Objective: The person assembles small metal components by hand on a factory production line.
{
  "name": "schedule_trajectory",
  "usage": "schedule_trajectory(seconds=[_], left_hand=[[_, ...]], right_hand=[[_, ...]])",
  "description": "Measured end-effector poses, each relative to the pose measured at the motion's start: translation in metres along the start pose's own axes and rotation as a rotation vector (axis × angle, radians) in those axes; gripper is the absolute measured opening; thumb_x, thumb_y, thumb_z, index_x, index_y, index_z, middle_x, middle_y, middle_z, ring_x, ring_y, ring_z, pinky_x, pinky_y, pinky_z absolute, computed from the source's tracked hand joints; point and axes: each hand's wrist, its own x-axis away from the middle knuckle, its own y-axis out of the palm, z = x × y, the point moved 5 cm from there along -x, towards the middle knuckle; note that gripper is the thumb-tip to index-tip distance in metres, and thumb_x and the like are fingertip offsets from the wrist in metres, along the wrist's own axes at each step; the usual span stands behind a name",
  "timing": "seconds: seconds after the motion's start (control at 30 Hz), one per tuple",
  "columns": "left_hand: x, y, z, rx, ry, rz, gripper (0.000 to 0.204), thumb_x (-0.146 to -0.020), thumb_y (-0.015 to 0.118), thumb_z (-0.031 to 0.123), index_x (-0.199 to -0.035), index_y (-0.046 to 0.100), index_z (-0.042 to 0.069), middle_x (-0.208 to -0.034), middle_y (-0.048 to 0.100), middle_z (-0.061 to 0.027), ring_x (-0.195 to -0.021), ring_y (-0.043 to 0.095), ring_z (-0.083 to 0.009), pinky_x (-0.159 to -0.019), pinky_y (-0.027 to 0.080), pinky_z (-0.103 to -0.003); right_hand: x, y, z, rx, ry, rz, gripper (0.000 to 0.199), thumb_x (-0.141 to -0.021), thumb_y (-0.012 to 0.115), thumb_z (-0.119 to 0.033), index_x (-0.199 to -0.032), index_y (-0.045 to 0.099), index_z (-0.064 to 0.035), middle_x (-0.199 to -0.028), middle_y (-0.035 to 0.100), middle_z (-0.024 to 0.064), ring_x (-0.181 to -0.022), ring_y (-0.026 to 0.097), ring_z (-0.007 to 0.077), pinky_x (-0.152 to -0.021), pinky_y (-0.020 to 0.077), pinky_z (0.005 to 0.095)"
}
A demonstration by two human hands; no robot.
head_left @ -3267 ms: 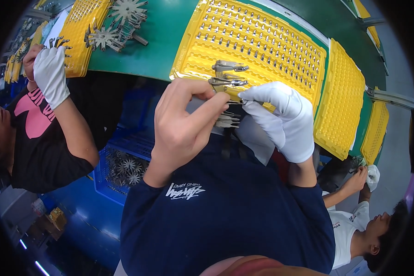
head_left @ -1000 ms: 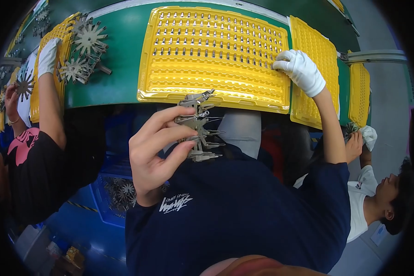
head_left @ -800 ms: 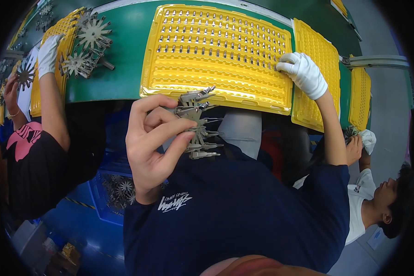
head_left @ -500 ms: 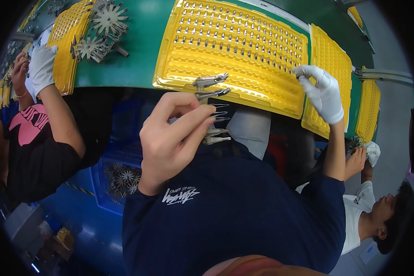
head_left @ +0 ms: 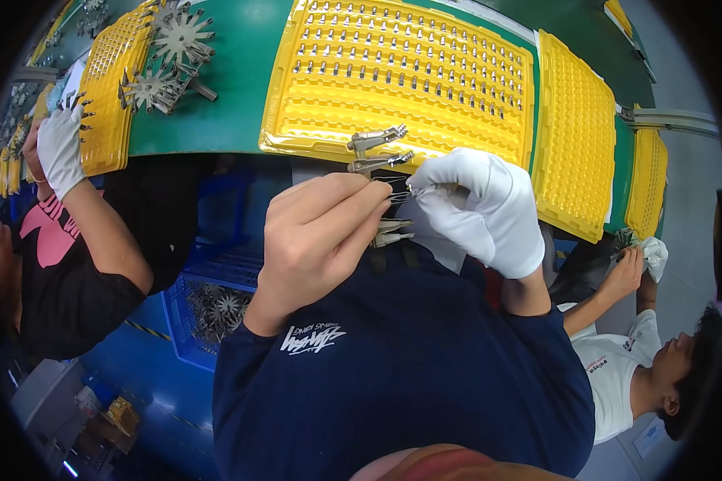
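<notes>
My bare left hand [head_left: 317, 240] pinches a metal clip rack [head_left: 369, 143] in front of my chest. Several grey spring clips and thin wire prongs stick out of it to the right; its middle is hidden by my fingers. My right hand [head_left: 485, 212], in a white glove, is closed at the prongs' tips. Between its thumb and forefinger a small shiny metal part [head_left: 410, 189] just shows; whether it touches a prong I cannot tell. Just beyond both hands lies a yellow tray [head_left: 321, 120] with rows of small shiny metal parts in its far half.
Star-shaped clip racks [head_left: 156, 86] stand on the green table [head_left: 233, 120] left of the tray. Another yellow tray [head_left: 573, 136] lies to the right. A blue crate [head_left: 176, 317] with more racks is below left. Co-workers sit on both sides, a gloved hand [head_left: 60, 148] at left.
My right hand has come from the tray's right end, leftward and nearer, to the clip rack. My left hand has shifted slightly right and still holds the rack.
</notes>
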Motion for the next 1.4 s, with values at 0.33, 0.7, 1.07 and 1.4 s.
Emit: schedule_trajectory(seconds=[0.33,0.7,1.07,1.4], left_hand=[[-0.002,0.004,0.004,-0.041,-0.004,-0.002,0.020,-0.073,0.077,-0.006,-0.092,0.074,-0.003,-0.084,0.070,-0.0137,-0.071,0.069,-0.0256,-0.063,0.052,-0.031],[0.001,0.006,-0.001,-0.054,0.079,0.004,0.025,-0.072,0.077,-0.005,-0.096,0.072,-0.005,-0.085,0.069,-0.0113,-0.066,0.065,-0.0263,-0.059,0.050,-0.034],[0.001,0.007,-0.007,-0.020,0.109,-0.006,0.027,-0.067,0.077,-0.005,-0.094,0.071,-0.005,-0.083,0.067,-0.0110,-0.062,0.062,-0.0252,-0.056,0.047,-0.034],[-0.002,0.007,-0.005,0.001,0.110,0.004,0.026,-0.069,0.076,-0.004,-0.094,0.071,-0.005,-0.084,0.067,-0.0111,-0.063,0.063,-0.0257,-0.056,0.047,-0.035]], right_hand=[[-0.001,0.001,-0.016,0.184,-0.123,0.048,0.019,-0.074,0.078,0.000,-0.090,0.070,-0.0087,-0.076,0.066,0.0068,-0.068,0.066,0.0254,-0.064,0.0520,0.0344],[0.006,0.014,-0.008,0.246,-0.196,0.028,0.028,-0.079,0.076,-0.004,-0.105,0.066,-0.0082,-0.083,0.064,0.0083,-0.076,0.065,0.0292,-0.070,0.0529,0.0364],[0.001,0.012,-0.007,0.170,-0.142,-0.010,0.023,-0.080,0.076,-0.002,-0.101,0.067,-0.0068,-0.084,0.066,0.0103,-0.077,0.066,0.0304,-0.068,0.0533,0.0372],[-0.001,0.010,-0.006,0.117,-0.122,-0.016,0.023,-0.080,0.075,-0.001,-0.100,0.067,-0.0063,-0.083,0.066,0.0110,-0.075,0.066,0.0321,-0.066,0.0524,0.0375]])
